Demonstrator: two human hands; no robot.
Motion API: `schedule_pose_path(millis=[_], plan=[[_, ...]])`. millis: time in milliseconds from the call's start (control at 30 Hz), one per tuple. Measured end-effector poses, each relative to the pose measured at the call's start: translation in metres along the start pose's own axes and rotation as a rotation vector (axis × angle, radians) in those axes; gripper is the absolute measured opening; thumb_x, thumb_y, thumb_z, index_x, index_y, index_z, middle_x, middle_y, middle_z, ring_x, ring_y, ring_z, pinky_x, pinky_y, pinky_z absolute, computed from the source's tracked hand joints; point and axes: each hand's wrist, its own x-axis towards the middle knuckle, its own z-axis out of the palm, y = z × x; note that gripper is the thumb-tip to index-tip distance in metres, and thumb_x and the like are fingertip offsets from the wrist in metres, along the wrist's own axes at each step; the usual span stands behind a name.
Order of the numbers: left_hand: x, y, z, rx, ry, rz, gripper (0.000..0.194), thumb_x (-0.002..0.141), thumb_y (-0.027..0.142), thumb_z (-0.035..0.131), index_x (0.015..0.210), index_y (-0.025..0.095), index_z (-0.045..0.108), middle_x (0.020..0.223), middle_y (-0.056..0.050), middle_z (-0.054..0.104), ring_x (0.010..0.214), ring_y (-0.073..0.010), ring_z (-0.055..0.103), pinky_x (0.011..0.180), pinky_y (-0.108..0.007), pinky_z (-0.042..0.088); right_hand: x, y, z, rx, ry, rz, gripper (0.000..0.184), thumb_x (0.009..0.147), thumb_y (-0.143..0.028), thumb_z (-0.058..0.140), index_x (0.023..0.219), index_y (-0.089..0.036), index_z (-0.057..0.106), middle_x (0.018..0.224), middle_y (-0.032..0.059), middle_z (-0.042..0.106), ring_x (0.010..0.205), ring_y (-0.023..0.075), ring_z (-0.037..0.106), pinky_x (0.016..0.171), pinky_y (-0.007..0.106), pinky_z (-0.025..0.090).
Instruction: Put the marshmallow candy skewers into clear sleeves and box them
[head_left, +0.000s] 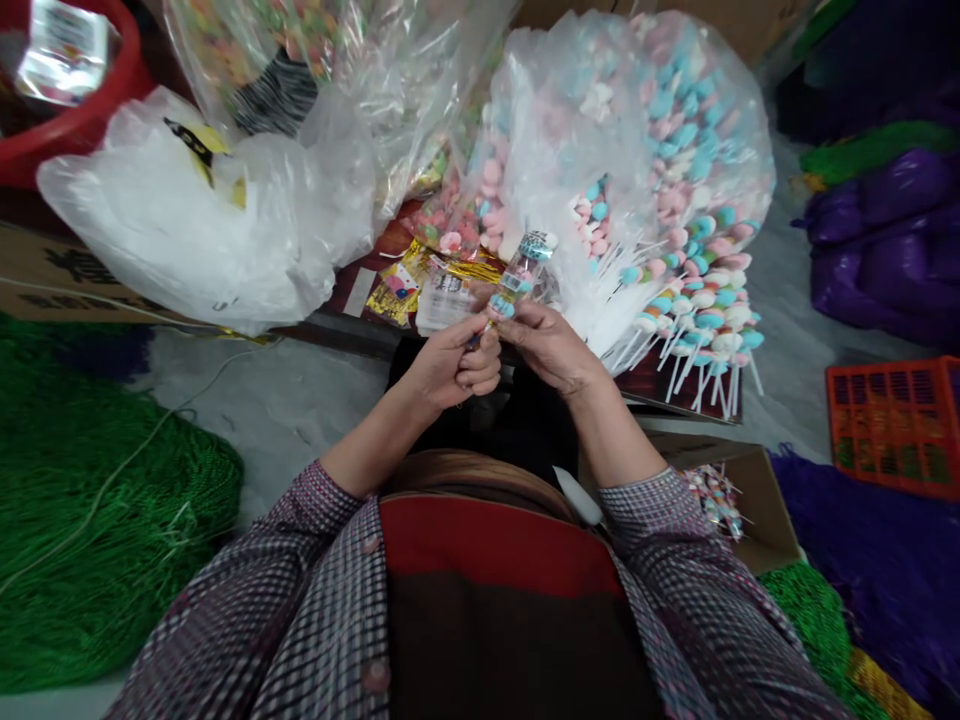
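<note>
Both hands meet over the table's near edge at a small clear candy packet (517, 275) with pale and blue pieces showing in it. My left hand (461, 365) is closed, its thumb and fingers pinched at the packet's lower end. From the other side, my right hand (551, 345) pinches the same lower end. What lies between the fingertips is partly hidden. Gold twist ties (472, 265) and gold-printed wrappers (394, 290) lie just beyond my left hand. To the right of my hands spreads a pile of marshmallow lollipops (705, 320) on white sticks.
Large clear bags of pink and blue marshmallows (675, 110) stand at the back. A white plastic bag (277, 220) and a red basin (127, 100) are at left. An open cardboard box (769, 510) holds wrapped sweets; green netting (112, 520) and an orange crate (892, 425) flank the seat.
</note>
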Motion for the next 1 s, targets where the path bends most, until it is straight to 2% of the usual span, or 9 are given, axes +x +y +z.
schedule_pose_path(millis=[67,167,300,400,533,667,867,933,1000], plan=[[0.001,-0.002,0.001,-0.021,0.0,0.016,0.06,0.108,0.027,0.019,0.059,0.017,0.051,0.041,0.009,0.021,0.027,-0.005,0.019,0.033,-0.018,0.026,0.001,0.004,-0.001,0.016,0.042,-0.007,0.033,0.067,-0.052,0.088,0.075,-0.023,0.075,0.082,-0.0016,0.074,0.088,0.0161,0.068,0.098,0.034,0.052],[0.003,-0.003,0.007,-0.031,0.042,0.064,0.054,0.109,0.026,0.022,0.067,0.017,0.055,0.042,0.01,0.025,0.029,-0.0042,0.022,0.035,-0.016,0.027,0.003,0.011,0.001,-0.039,0.228,-0.071,0.033,0.07,-0.054,0.085,0.072,-0.022,0.075,0.073,-0.0018,0.073,0.076,0.0146,0.067,0.089,0.034,0.054],[0.009,-0.004,0.014,0.085,0.182,0.232,0.041,0.107,0.032,0.04,0.071,0.018,0.053,0.043,0.012,0.027,0.031,-0.0029,0.023,0.036,-0.015,0.027,0.004,0.013,0.006,-0.351,0.404,-0.312,0.028,0.081,-0.051,0.077,0.076,-0.023,0.076,0.084,0.0017,0.077,0.083,0.0167,0.069,0.088,0.035,0.054],[0.017,-0.006,0.01,0.261,0.315,0.427,0.036,0.103,0.036,0.053,0.071,0.02,0.05,0.044,0.012,0.028,0.033,-0.0031,0.024,0.037,-0.016,0.028,0.005,0.011,0.009,-0.512,0.441,-0.481,0.029,0.088,-0.05,0.071,0.076,-0.024,0.075,0.087,0.0024,0.079,0.089,0.0184,0.071,0.092,0.038,0.054],[0.028,-0.006,-0.007,0.547,0.407,0.628,0.034,0.098,0.037,0.061,0.07,0.021,0.051,0.048,0.01,0.034,0.038,-0.0041,0.031,0.04,-0.018,0.03,0.005,0.013,0.01,-0.525,0.415,-0.478,0.029,0.092,-0.05,0.066,0.08,-0.024,0.075,0.09,0.0025,0.078,0.09,0.0181,0.071,0.092,0.038,0.055],[0.03,-0.009,-0.021,0.765,0.417,0.724,0.032,0.1,0.041,0.058,0.074,0.022,0.053,0.05,0.008,0.036,0.041,-0.0061,0.037,0.044,-0.02,0.034,0.001,0.011,0.011,-0.546,0.37,-0.44,0.02,0.089,-0.042,0.07,0.087,-0.023,0.075,0.096,0.003,0.078,0.092,0.0175,0.07,0.09,0.035,0.054],[0.024,-0.014,-0.02,0.862,0.348,0.76,0.035,0.101,0.047,0.052,0.077,0.022,0.056,0.054,0.007,0.04,0.048,-0.0077,0.045,0.052,-0.021,0.042,-0.005,-0.004,0.019,-0.61,0.437,-0.415,0.018,0.09,-0.03,0.063,0.075,-0.021,0.069,0.074,-0.0002,0.069,0.071,0.0142,0.06,0.075,0.031,0.051],[0.021,-0.009,-0.013,0.854,0.305,0.808,0.028,0.098,0.045,0.059,0.083,0.021,0.061,0.066,0.004,0.054,0.064,-0.0089,0.058,0.066,-0.022,0.049,-0.009,-0.008,0.023,-0.64,0.465,-0.43,0.018,0.088,-0.027,0.061,0.072,-0.021,0.066,0.072,-0.0003,0.067,0.07,0.0142,0.057,0.076,0.032,0.049],[0.016,0.0,-0.002,0.785,0.254,0.856,0.018,0.095,0.041,0.064,0.098,0.023,0.066,0.093,0.0,0.067,0.094,-0.0138,0.067,0.083,-0.026,0.053,-0.014,-0.009,0.025,-0.657,0.456,-0.442,0.016,0.088,-0.025,0.06,0.072,-0.023,0.064,0.072,-0.0005,0.064,0.072,0.0148,0.056,0.08,0.033,0.049]])
